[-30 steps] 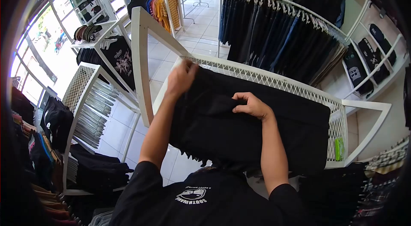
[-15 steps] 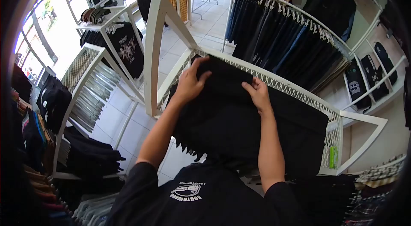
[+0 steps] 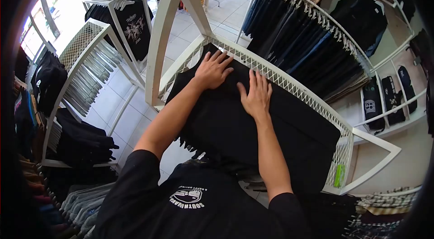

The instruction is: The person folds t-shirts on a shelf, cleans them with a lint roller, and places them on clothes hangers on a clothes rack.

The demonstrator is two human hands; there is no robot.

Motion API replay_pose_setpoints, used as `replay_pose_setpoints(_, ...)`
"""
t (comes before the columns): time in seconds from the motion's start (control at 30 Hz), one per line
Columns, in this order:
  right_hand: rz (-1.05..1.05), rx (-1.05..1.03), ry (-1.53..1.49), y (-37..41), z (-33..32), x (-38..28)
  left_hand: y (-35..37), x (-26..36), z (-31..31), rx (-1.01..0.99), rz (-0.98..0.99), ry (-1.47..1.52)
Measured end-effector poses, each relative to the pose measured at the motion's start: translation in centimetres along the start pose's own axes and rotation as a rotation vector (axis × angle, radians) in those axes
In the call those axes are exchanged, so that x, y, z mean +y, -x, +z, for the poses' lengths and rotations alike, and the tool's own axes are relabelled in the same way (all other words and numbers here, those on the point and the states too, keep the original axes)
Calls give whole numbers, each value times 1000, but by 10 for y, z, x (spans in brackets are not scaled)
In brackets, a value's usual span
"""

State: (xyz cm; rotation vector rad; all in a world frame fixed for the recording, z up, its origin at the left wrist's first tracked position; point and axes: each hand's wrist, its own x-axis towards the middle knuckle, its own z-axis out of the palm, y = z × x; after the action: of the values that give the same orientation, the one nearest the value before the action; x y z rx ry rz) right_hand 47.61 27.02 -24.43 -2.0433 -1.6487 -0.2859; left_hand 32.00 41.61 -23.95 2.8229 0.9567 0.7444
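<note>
A piece of black cloth, apparently a garment (image 3: 226, 112), lies spread across the white mesh top of a rack (image 3: 289, 74). Its exact kind cannot be told, as it is plain and dark. My left hand (image 3: 214, 69) rests flat on its far left part, fingers spread. To the right of it, my right hand (image 3: 256, 93) also lies flat on the cloth, fingers stretched toward the far edge. Neither hand grips anything. Beyond the cloth's right end, a small bright green item (image 3: 339, 175) sits on the mesh.
Dark trousers (image 3: 298, 35) hang on a rail beyond the mesh top. On the left stands another white rack with clear hangers (image 3: 92, 74) and black clothes (image 3: 83, 137). A white upright frame (image 3: 165, 35) rises by my left hand. Rolled black items (image 3: 393, 99) lie on a right-hand shelf.
Both hands were raised with fingers curled at the cloth's far edge; now they lie flat on it. The right hand has shifted left, and the view has moved slightly.
</note>
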Motion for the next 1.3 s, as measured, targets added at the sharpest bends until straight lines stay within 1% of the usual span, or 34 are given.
replay_pose_setpoints(0.03,70,-141,91,3,5,2,-5,-3,-7,-205,-86,4)
replay_pose_setpoints(0.07,74,-141,93,3,9,6,-6,-5,-6,-207,-83,6)
replay_pose_setpoints(0.13,114,-279,68,3,0,4,0,-4,-2,-80,-151,-77)
replay_pose_setpoints(0.2,109,-259,51,4,2,4,0,-4,0,-117,-186,-48)
replay_pose_setpoints(0.3,187,-279,101,4,-5,-2,-1,-6,6,-112,-215,-42)
replay_pose_setpoints(0.4,196,-293,112,4,-6,-3,-4,-6,9,-99,-227,-44)
replay_pose_setpoints(0.47,190,-287,130,5,-3,-1,-3,-2,6,-117,-243,-65)
replay_pose_setpoints(0.5,203,-292,125,5,-3,-2,-5,0,2,-178,-274,-77)
replay_pose_setpoints(0.6,204,-301,126,2,-5,-2,-5,-2,2,-158,-256,-39)
replay_pose_setpoints(0.63,224,-316,120,2,-5,-4,-3,-7,6,-94,-216,-3)
replay_pose_setpoints(0.67,205,-313,120,1,-4,-4,-2,-13,8,-94,-182,19)
replay_pose_setpoints(0.73,213,-315,91,1,-3,1,8,-18,-12,-146,-170,222)
replay_pose_setpoints(0.77,205,-314,72,1,-3,5,21,-15,-21,-128,-183,219)
replay_pose_setpoints(0.8,183,-306,75,4,-11,2,42,-5,-37,-31,-186,225)
replay_pose_setpoints(0.87,252,-338,-23,20,-35,-6,91,21,-72,190,-188,214)
replay_pose_setpoints(0.9,234,-213,-104,37,-44,-12,116,36,-87,354,-222,261)
replay_pose_setpoints(0.93,231,-214,-111,57,-57,-17,142,47,-93,517,-273,270)
replay_pose_setpoints(0.97,184,-159,-195,78,-72,-23,166,59,-98,617,-344,239)
replay_pose_setpoints(1.0,135,-100,-278,95,-83,-27,189,62,-89,706,-397,168)
replay_pose_setpoints(1.07,120,-75,-243,135,-99,-31,222,70,-70,797,-606,208)
replay_pose_setpoints(1.1,99,-43,-206,153,-105,-31,234,73,-59,785,-606,207)
replay_pose_setpoints(1.17,93,-7,-161,187,-108,-23,254,71,-31,650,-839,859)
replay_pose_setpoints(1.2,81,31,-113,201,-109,-19,268,64,-14,502,-927,1002)
replay_pose_setpoints(1.27,101,54,-97,224,-115,-17,280,68,-6,381,-775,1318)
replay_pose_setpoints(1.3,83,76,-65,232,-120,-18,289,70,-13,355,-775,1313)
